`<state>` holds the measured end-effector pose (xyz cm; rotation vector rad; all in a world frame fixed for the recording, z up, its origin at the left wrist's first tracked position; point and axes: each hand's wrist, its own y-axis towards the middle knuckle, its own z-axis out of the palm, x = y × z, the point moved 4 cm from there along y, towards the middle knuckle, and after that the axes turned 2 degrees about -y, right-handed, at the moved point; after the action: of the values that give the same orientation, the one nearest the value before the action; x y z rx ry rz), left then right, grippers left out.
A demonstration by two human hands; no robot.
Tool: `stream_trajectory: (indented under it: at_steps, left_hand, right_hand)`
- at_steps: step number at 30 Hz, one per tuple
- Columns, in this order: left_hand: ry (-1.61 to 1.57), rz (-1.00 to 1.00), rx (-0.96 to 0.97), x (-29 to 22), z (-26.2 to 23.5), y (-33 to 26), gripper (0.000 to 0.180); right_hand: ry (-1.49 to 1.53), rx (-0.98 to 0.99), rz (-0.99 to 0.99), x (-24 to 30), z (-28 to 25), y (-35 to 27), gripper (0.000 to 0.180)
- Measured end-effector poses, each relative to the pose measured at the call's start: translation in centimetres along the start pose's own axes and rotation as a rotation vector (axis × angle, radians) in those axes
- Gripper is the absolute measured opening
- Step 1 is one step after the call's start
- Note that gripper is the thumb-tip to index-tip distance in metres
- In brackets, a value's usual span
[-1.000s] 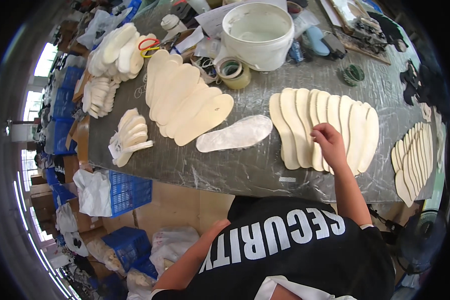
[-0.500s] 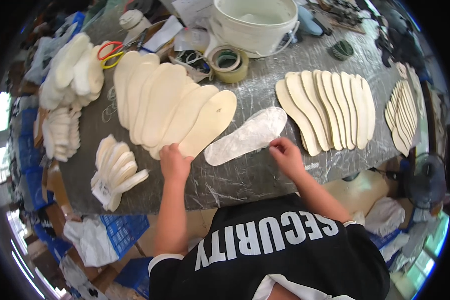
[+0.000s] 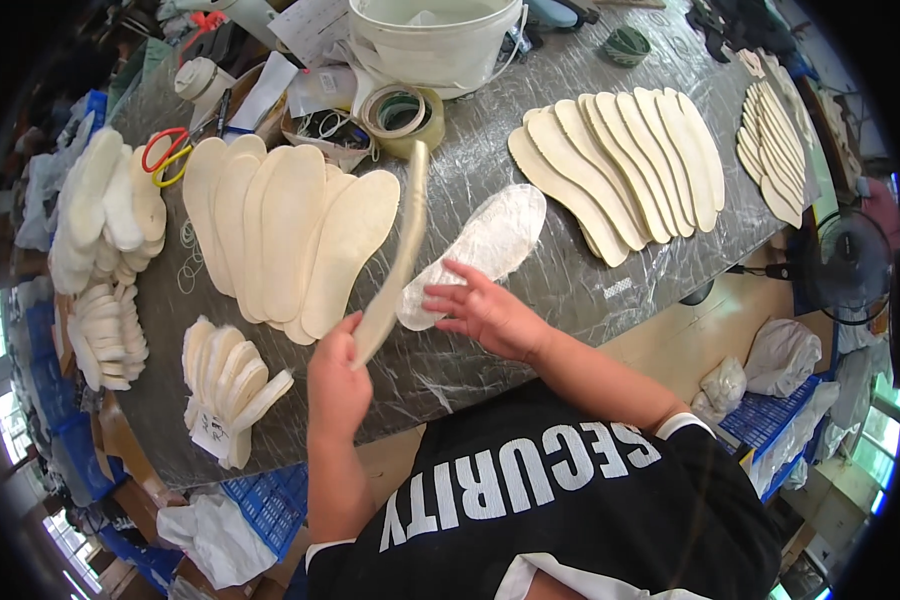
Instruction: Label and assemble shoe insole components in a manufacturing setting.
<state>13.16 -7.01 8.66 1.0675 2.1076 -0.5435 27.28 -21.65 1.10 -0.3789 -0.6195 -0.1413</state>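
My left hand (image 3: pixel 337 388) grips the near end of a cream insole (image 3: pixel 400 260), which stands up on its edge above the table. With fingers spread, my right hand (image 3: pixel 495 315) hovers over the near end of a whitish, wrinkled-looking insole (image 3: pixel 502 228) lying flat. To the left, a fan of overlapping cream insoles (image 3: pixel 288 235) spreads across the table. A second row of overlapping insoles (image 3: pixel 625 165) lies on the right. Close to my left hand is a small bundle of fluffy white insoles (image 3: pixel 228 385) with a paper label.
A white bucket (image 3: pixel 430 50) and tape rolls (image 3: pixel 405 118) stand at the back. Red-and-yellow-handled scissors (image 3: pixel 167 158) lie beside piled fluffy insoles (image 3: pixel 105 200). Smaller insoles (image 3: pixel 770 150) are fanned at far right. Off the table's right end stands a black fan (image 3: pixel 850 265).
My left hand has lifted the front insole off the left fan and turned it on edge. My right hand has moved left, opening its fingers. The whole view has shifted and turned.
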Motion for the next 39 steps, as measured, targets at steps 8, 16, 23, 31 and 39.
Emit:
stream_trajectory:
  at_steps: [8, 16, 23, 31, 39]
  left_hand:
    - [0.168, 0.088, 0.427, -3.2, 3.8, -5.9, 0.051]
    - [-0.727, -0.413, 0.133, -1.5, 8.2, -7.4, 0.055]
    - [-1.101, -0.504, -0.044, 0.6, 3.0, -8.8, 0.041]
    - [-1.117, -0.527, -0.072, 0.2, 2.6, -10.5, 0.055]
    - [-0.906, -0.493, 0.04, 0.1, 3.4, -8.8, 0.048]
  right_hand:
    - [0.202, -0.08, -0.014, 1.4, 1.6, -2.4, 0.044]
    - [0.139, -0.121, 0.166, -2.4, 3.4, -4.0, 0.032]
    - [-2.241, -0.139, -0.443, 3.0, -0.4, -0.5, 0.014]
    - [-2.211, 0.084, -0.707, 0.4, 0.6, -2.3, 0.006]
    - [-1.994, 0.142, -0.752, -3.7, 0.4, -6.3, 0.011]
